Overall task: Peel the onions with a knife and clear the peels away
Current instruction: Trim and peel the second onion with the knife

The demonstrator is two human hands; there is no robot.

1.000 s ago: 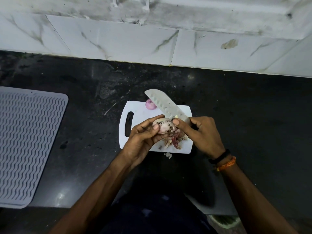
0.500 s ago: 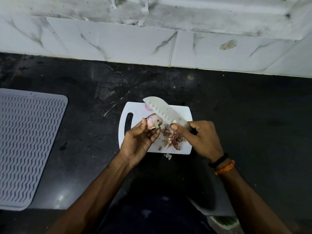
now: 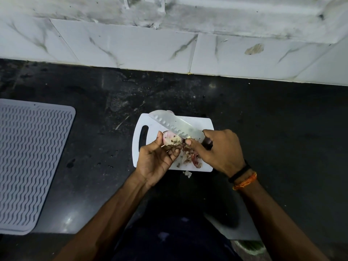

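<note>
The left hand (image 3: 156, 159) cups a half-peeled onion (image 3: 171, 139) in curled fingers, just above the white board (image 3: 205, 123); the right hand (image 3: 218, 149) grips the knife (image 3: 175, 125) (handle hidden in the fist), thumb by the blade, whose edge meets the onion; peels (image 3: 192, 159) lie heaped on the board; one scrap (image 3: 187, 173) sits on the dark counter (image 3: 263, 119); a grey mat (image 3: 28, 157) lies well apart, left.

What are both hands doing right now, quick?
Left hand: closed, holding the onion over the cutting board.
Right hand: closed, gripping the knife.
</note>
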